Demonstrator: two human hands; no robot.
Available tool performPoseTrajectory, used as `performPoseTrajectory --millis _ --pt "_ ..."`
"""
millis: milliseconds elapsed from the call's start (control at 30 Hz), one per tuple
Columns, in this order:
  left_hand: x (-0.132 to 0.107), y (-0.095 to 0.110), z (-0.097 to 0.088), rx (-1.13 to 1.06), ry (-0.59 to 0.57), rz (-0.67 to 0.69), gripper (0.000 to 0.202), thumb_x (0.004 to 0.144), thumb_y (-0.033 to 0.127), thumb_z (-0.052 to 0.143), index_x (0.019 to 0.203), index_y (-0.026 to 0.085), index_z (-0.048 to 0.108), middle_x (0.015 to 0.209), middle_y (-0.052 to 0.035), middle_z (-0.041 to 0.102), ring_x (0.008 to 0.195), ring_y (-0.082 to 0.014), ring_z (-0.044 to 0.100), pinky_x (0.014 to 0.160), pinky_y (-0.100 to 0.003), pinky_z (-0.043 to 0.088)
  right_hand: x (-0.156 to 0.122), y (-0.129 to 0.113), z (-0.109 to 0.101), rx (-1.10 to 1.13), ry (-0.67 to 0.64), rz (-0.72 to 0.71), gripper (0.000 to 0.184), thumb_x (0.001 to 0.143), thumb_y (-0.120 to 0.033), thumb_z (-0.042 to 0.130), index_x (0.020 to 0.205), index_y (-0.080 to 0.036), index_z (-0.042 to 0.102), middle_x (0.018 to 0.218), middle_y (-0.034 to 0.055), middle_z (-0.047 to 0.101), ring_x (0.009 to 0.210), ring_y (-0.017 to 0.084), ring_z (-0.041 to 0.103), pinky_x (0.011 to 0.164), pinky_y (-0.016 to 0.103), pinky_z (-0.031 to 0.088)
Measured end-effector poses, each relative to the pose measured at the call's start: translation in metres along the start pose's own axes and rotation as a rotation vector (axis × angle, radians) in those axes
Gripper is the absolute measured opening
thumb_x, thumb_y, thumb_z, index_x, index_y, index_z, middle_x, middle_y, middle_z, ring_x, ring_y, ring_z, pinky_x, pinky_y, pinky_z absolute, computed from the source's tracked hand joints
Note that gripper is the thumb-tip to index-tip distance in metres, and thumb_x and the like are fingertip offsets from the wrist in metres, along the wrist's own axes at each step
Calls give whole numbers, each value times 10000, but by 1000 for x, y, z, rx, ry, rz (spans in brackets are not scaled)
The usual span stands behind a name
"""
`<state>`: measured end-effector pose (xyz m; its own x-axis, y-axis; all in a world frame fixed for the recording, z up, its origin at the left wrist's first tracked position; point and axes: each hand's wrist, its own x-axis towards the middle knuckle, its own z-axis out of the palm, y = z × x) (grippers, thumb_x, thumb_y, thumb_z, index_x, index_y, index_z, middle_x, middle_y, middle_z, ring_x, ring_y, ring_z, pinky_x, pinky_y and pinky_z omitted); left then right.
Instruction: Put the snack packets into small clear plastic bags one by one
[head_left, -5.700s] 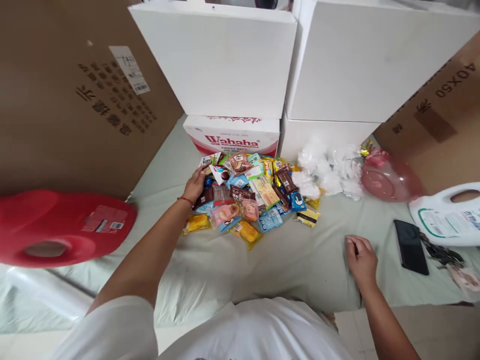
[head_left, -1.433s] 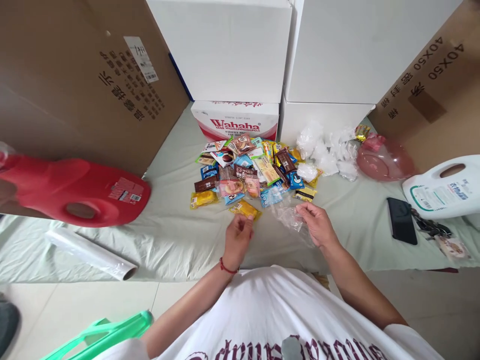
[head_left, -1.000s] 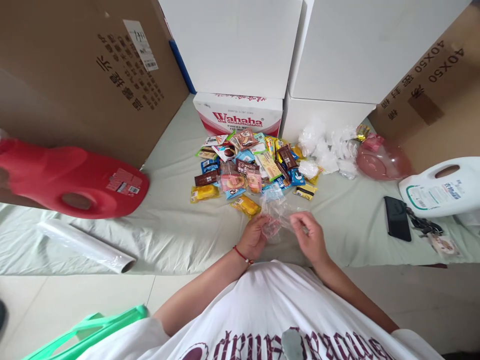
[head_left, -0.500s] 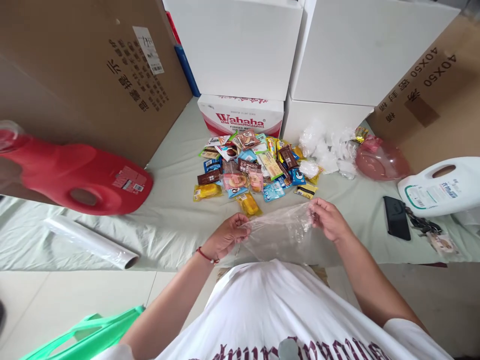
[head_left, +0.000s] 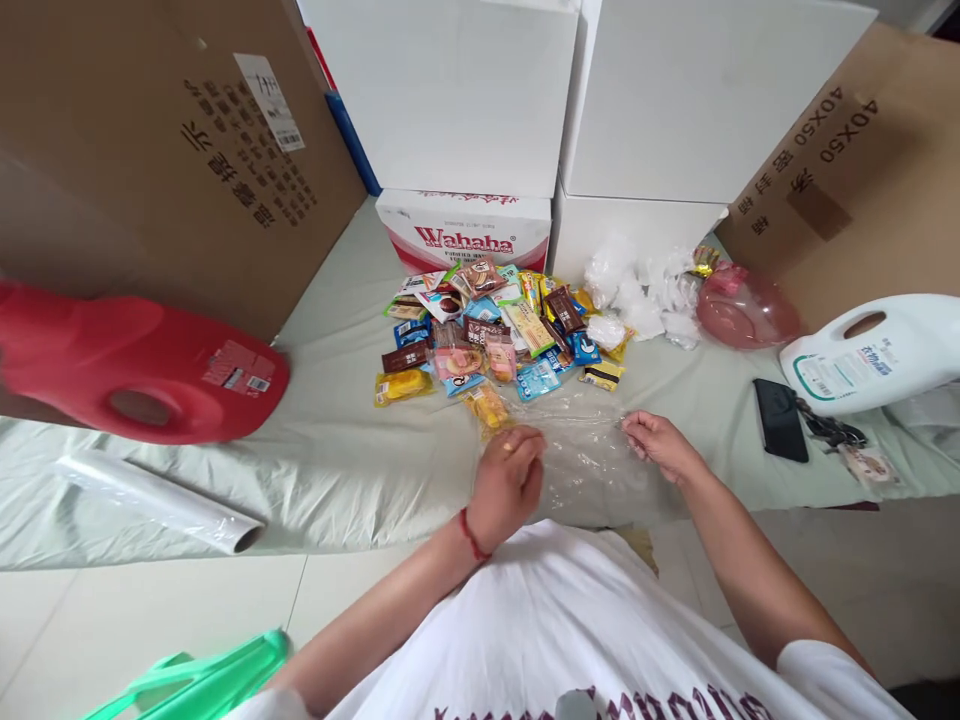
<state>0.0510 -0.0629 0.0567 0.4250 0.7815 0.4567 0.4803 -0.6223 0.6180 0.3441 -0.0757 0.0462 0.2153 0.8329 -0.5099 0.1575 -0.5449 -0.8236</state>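
A clear plastic bag (head_left: 581, 465) lies spread near the table's front edge, below a pile of snacks. My right hand (head_left: 660, 445) pinches its upper right corner between thumb and fingers. Over the bag's left part is my left hand (head_left: 510, 485), back side up, a red cord on the wrist. Its fingers are curled inward, and whatever they hold is hidden. Just beyond that hand sits a yellow wrapped snack (head_left: 487, 405). Small wrapped snacks (head_left: 480, 335) in many colours are heaped behind it.
At left lie a red jug (head_left: 150, 370) and a film roll (head_left: 161, 500). White boxes (head_left: 450, 90) and a Wahaba carton (head_left: 465, 235) stand behind. On the right are crumpled clear plastic (head_left: 641, 285), a pink bowl-like item (head_left: 750, 310), a white jug (head_left: 874, 355) and a black phone (head_left: 780, 420).
My left hand has left the bag's upper left corner and moved right and nearer, over the bag. The bag hangs lower and flatter. My right hand keeps its corner. The view has shifted slightly.
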Motion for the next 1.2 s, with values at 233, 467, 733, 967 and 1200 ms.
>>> performPoseTrajectory --millis 233,467,733,967,1200 --pt "-32 -32 48 355 -424 144 438 997 294 519 1431 254 562 1574 -107 489 1481 -311 404 1200 -585 315 5 31 -50 -429 266 -155 216 820 -434 574 801 -222 609 689 0 630 592 166 559 603 291 430" --pt "-7 -28 46 280 -287 123 373 1023 264 442 1332 203 644 1398 -112 653 1400 -255 508 1143 -479 422 18 0 -19 -733 336 -767 286 1003 -338 462 1128 -214 687 1142 122 696 1046 266 637 943 429 518" --pt "4 -58 59 480 -370 -20 546 1037 399 418 1542 193 446 1645 -114 378 1536 -255 329 1249 -464 300 68 22 -1 -916 140 -931 385 1030 -334 456 1310 -164 658 1501 169 522 1378 320 471 1141 552 405" --pt "2 -58 57 445 -386 -42 585 1044 435 390 1568 176 394 1662 -112 343 1549 -253 299 1261 -462 281 85 -77 59 -783 368 -942 416 987 -456 557 1304 -199 635 1261 149 644 1183 322 546 1051 492 455" --pt "4 -69 53 395 -400 -34 563 1045 420 395 1565 203 395 1665 -88 344 1545 -237 307 1258 -457 298 121 -146 96 -929 106 -896 480 886 -242 664 1357 -160 616 1276 155 660 1137 332 591 988 467 492"
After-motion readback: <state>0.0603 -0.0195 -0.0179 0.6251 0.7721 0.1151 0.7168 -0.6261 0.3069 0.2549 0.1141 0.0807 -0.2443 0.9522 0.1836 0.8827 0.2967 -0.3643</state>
